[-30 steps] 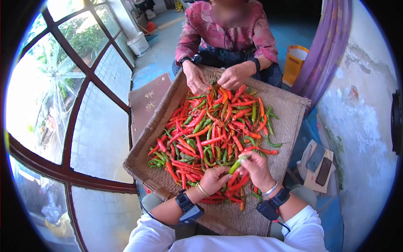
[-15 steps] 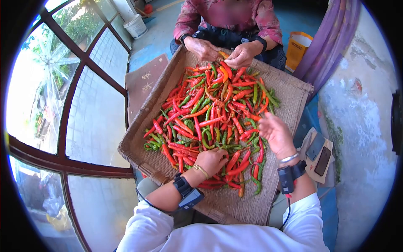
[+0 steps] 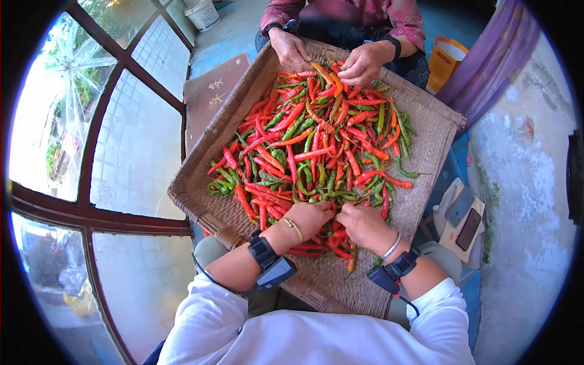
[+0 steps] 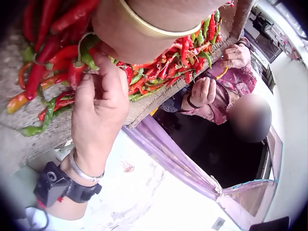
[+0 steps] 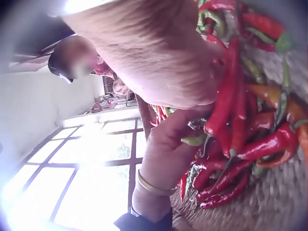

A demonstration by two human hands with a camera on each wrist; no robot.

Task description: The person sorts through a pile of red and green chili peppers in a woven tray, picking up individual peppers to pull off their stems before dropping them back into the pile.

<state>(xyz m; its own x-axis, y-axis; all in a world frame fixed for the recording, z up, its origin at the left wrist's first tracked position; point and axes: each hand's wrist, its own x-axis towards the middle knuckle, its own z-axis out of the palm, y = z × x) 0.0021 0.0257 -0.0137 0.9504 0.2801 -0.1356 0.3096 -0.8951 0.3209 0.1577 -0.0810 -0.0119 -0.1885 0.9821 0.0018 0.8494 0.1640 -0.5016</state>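
Note:
Both hands meet low over a heap of red, green and orange chili peppers (image 3: 313, 155) in a square woven tray (image 3: 426, 167). My left hand (image 3: 310, 219) is bent over the near part of the heap; in the right wrist view a green chili pepper (image 5: 194, 139) pokes out from its fingers. Close beside it is my right hand (image 3: 368, 226), its fingers bent. In the left wrist view the right hand's thumb and index finger are at the end of a green chili (image 4: 87, 54); I cannot tell whether they pinch it.
Across the tray, another person's hands (image 3: 362, 64) work at the far peppers, by an orange one (image 3: 321, 74). Two phones (image 3: 468, 229) lie at the right. Windows (image 3: 137, 140) stand left; a purple curtain (image 3: 493, 61) and a yellow box (image 3: 447, 61) are at right.
My right hand left my left hand, opened out to the right, then came back beside it. The other person's hands parted, lowering an orange pepper to the heap. The head view has shifted.

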